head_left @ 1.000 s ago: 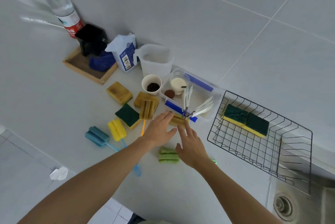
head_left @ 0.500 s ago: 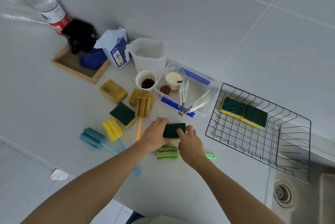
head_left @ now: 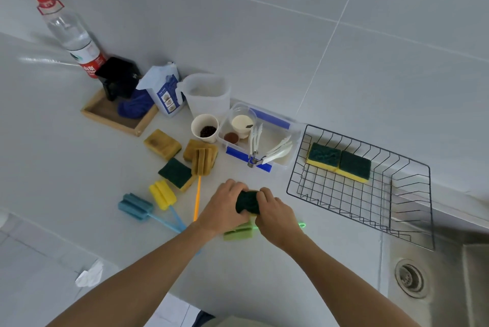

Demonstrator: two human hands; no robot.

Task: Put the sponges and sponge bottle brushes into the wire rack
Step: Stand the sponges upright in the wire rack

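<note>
My left hand (head_left: pixel 225 207) and my right hand (head_left: pixel 276 214) both grip a dark green sponge (head_left: pixel 246 202), squeezed between them just above the counter. Under them lies a green sponge bottle brush (head_left: pixel 238 232). The black wire rack (head_left: pixel 370 223) sits to the right with two green-and-yellow sponges (head_left: pixel 338 162) in its far side. Left of my hands lie a blue brush (head_left: pixel 135 206), a yellow brush (head_left: pixel 162 194), an orange-handled brown brush (head_left: pixel 202 161), a green-topped sponge (head_left: pixel 176 173) and two brown sponges (head_left: pixel 162 144).
A clear tub (head_left: pixel 275 141) with a cup and white utensils stands between the sponges and the rack. Behind are a paper cup (head_left: pixel 205 128), a jug (head_left: pixel 207 93), a carton (head_left: pixel 165 93), a wooden tray (head_left: pixel 116 114) and a bottle (head_left: pixel 71 35). The sink drain (head_left: pixel 410 277) lies at the lower right.
Both hands closed on the green sponge by the tub, drew it toward me and now squeeze it harder, so it looks crumpled.
</note>
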